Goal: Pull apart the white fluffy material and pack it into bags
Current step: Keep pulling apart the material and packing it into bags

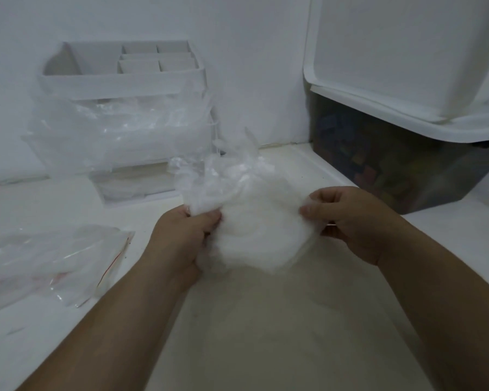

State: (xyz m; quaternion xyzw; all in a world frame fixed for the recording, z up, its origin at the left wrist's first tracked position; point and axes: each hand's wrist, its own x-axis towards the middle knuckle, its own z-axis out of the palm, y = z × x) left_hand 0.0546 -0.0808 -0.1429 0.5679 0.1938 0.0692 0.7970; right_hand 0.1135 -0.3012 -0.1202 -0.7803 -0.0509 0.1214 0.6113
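While between hands (181,238) (356,224), fluff (260,230) above tabletop (251,320)

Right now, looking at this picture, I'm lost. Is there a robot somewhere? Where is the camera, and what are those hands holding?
There is no robot here: these are a person's two bare hands. The picture comes from a camera worn on the person's head, looking forward and down. The left hand and the right hand each grip one side of a clump of white fluffy material. A crumpled clear bag rises by the left hand, which seems to grip it too; whether the fluff is inside it, I cannot tell. On the white table, flat clear bags lie at the left. Behind stand a white organizer draped with plastic film and, to the right, a dark storage bin with its white lid raised.
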